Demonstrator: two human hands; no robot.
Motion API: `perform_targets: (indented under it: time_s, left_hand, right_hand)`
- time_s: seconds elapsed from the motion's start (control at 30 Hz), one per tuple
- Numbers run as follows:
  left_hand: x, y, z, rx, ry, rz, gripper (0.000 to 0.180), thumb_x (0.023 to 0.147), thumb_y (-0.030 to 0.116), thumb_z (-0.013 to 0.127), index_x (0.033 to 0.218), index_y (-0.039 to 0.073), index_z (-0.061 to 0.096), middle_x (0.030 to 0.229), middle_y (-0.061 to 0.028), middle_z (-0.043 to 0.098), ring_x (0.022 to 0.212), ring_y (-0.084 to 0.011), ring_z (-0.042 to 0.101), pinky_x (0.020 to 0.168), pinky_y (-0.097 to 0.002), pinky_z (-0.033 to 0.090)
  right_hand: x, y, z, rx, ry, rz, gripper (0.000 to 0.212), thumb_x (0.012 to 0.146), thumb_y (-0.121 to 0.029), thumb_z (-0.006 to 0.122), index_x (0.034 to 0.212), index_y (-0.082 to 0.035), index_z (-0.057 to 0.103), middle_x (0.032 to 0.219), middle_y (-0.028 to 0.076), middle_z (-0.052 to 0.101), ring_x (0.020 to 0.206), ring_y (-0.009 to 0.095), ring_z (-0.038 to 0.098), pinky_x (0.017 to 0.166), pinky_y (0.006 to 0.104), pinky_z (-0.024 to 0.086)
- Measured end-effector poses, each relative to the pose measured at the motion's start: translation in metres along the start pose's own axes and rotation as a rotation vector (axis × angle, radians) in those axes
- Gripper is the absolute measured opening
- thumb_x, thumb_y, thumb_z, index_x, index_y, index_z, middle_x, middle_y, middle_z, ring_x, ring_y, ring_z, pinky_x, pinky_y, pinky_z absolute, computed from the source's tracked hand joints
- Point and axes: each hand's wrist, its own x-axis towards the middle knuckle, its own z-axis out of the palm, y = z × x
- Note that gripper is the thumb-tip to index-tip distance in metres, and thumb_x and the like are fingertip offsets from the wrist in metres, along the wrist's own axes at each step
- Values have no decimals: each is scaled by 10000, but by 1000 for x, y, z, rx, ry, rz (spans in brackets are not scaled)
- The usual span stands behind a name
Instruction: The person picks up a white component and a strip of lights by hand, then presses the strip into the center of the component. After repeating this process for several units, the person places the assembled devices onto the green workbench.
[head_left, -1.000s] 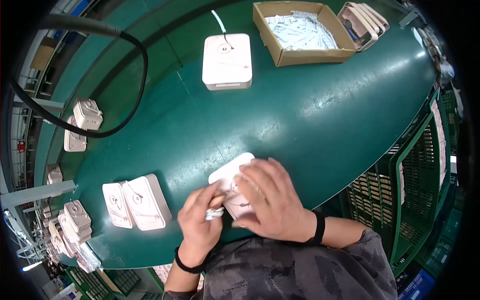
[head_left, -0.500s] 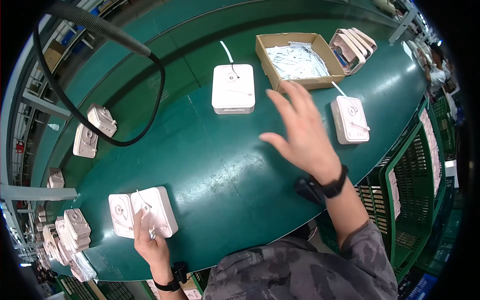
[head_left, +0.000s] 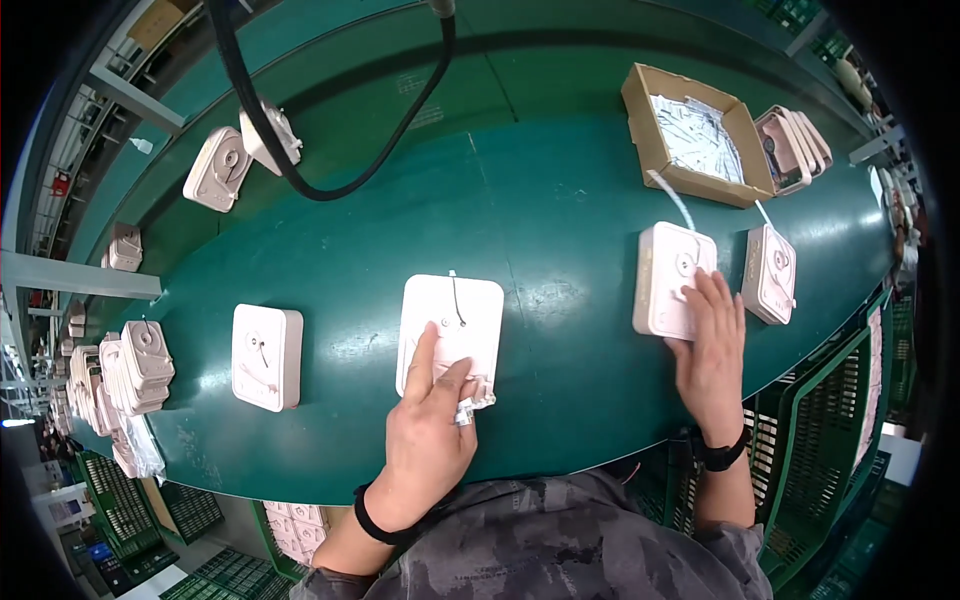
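Observation:
My left hand has its index finger on a pale pink-white plastic housing with a short dark wire at its top. Small white plastic pieces are gripped in its curled fingers; their exact kind is unclear. On the right, my right hand lies with extended fingers on the lower right of a second housing, which has a round recess. A white strip sticks out from that housing's top. Beside it stands a similar housing, and another housing sits to the left of my left hand.
A cardboard box of white strips stands at the far right, beside stacked pale frames. Stacked housings crowd the left end. A black hose hangs over the green table. Green crates stand below right.
The view has shifted. My left hand has moved right with one housing, parting it from its neighbour. My right hand has come down onto the strip-bearing housing, now nearer and beside the right-hand one.

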Motion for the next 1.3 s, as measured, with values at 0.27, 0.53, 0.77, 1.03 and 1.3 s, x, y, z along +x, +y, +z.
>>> perform_targets:
  time_s: [0.27,0.53,0.77,1.03,1.3]
  left_hand:
    - [10,29,11,-701,-335,-149,209,946,17,646,1146,-39,668,1357,-211,606,971,-215,723,841,-319,571]
    - [10,33,0,-946,-643,-351,177,1048,105,575,1142,-19,659,1084,-70,706,939,-109,630,813,-262,502]
    - [2,33,14,-887,-556,-335,124,1042,97,591,1091,3,655,956,5,671,779,-48,547,669,-215,443]
    - [4,26,12,-1026,-604,-302,221,1051,203,594,1098,-3,660,868,-8,655,671,-35,490,572,-201,377]
    - [21,-9,-20,-843,-355,-510,229,1062,195,567,1050,-5,677,789,-23,650,614,-47,503,549,-212,403]
  right_hand:
    - [-1,-10,-30,211,277,134,488,840,-21,704,1311,3,577,1429,214,529,1340,393,492,1121,458,386]
    - [18,-91,-5,1168,-50,-243,207,852,-50,709,1053,-2,707,1288,142,649,1236,337,570,1025,446,465]
    - [11,-102,-5,1218,-90,-194,115,848,-23,710,963,-12,717,1241,130,675,1193,324,598,995,438,481]
    - [9,-84,4,1228,-58,-142,81,865,-12,703,945,1,705,1243,143,677,1204,319,592,1008,434,470]
    - [3,-53,-3,1239,86,37,63,870,-14,701,926,14,707,1299,196,640,1297,339,520,1041,438,437]
